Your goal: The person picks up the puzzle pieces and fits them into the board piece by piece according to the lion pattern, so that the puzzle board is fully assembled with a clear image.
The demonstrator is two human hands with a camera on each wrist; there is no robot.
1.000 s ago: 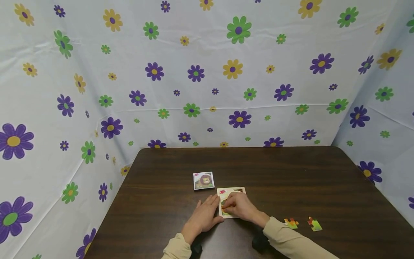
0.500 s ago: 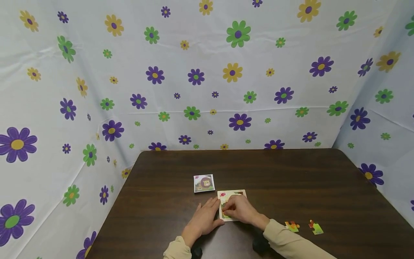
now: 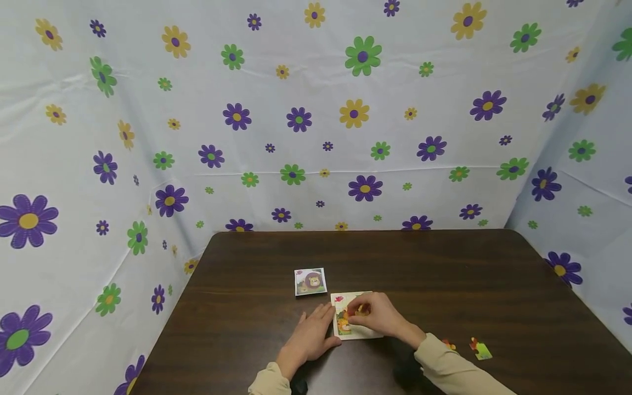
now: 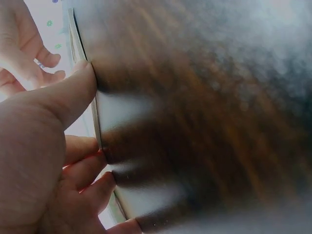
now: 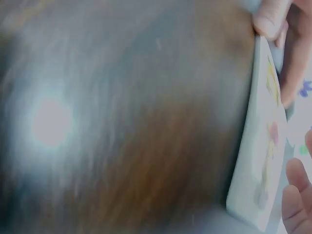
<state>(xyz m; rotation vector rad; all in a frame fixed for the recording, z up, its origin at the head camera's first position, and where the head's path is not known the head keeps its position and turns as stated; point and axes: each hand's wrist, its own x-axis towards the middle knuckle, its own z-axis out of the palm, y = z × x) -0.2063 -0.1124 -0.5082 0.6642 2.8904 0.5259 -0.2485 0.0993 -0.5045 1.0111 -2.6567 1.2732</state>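
A light wooden jigsaw board lies near the table's front, with an orange animal picture on its left part. My left hand rests beside it, fingers extended; in the left wrist view the thumb and fingertips touch the board's edge. Over the board's right half hovers my right hand, thumb and fingers slightly bent and apart, with nothing seen between them. Its fingertips show past the board in the right wrist view. Part of the board's picture is hidden under this hand.
Behind the board, to its left, lies a square lion picture card. On the right are two loose jigsaw pieces: one fully visible, the other partly covered by the right sleeve. A flowered cloth hangs around the dark table.
My right hand has drawn back to the right from the board's lower left, its fingertips parting and uncovering the orange picture. The right sleeve now overlaps one loose piece. My left hand stays put.
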